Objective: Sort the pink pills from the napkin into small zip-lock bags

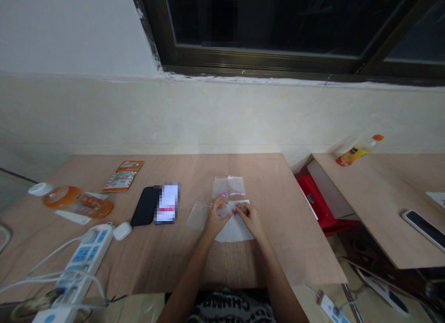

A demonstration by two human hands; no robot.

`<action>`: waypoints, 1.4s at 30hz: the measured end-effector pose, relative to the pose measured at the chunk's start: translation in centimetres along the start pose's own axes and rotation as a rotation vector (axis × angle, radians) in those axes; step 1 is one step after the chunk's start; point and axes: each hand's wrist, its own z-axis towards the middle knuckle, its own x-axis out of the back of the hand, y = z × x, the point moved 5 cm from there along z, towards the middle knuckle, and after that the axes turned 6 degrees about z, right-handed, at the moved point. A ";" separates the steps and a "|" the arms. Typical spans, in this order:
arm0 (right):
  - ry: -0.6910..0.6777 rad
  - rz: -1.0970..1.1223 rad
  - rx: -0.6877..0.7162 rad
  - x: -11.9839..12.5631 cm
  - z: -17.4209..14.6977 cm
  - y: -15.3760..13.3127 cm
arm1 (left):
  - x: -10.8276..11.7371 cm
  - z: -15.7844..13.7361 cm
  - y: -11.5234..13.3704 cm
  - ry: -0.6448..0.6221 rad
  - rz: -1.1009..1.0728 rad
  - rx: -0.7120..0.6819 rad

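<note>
My left hand and my right hand meet over a white paper sheet on the wooden table. Both have their fingertips pinched close together on a small clear plastic bag, with a trace of pink between the tips. The fingers hide most of this bag. Just beyond them lie two more clear bags with pink edges, a left one and a right one. Another clear bag rests flat to the left of my left hand.
A lit phone overlaps a black phone on the left. Further left are an orange packet, a lying drink bottle, a white charger and a corded power strip. Another table stands right, bearing an upright bottle.
</note>
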 end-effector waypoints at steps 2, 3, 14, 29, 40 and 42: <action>0.008 -0.118 -0.008 0.9 -0.3 0.1 | 0.0 0.0 0.0 0.001 -0.003 -0.006; 0.008 -0.189 -0.006 1.2 -0.4 0.1 | 0.0 0.0 0.0 0.004 -0.004 -0.006; 0.026 -0.428 0.005 1.6 -1.0 0.3 | 0.2 0.0 0.3 0.015 0.005 0.021; 0.007 -0.434 0.007 1.3 -0.8 0.0 | 0.2 0.0 0.2 0.018 0.015 -0.004; 0.004 -0.420 0.012 1.3 -0.8 -0.2 | 0.5 0.0 1.0 -0.001 -0.041 -0.001; 0.030 -0.358 -0.006 1.4 -0.7 -0.1 | 0.7 -0.1 1.0 0.004 -0.093 0.005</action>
